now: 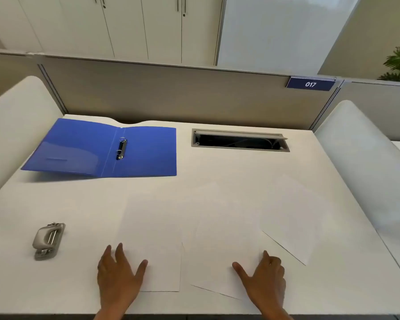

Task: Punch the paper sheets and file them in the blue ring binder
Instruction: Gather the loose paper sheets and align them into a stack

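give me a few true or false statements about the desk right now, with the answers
1. The blue ring binder lies open on the desk. True.
2. The hole punch sits on top of the binder. False: it rests on the desk, nearer the person than the binder and apart from it.
3. The left hand holds the punch. False: it lies spread on the left paper sheet.
4. The right hand rests on the middle sheet. True.
5. Paper is already filed on the binder rings. False: the rings are bare.
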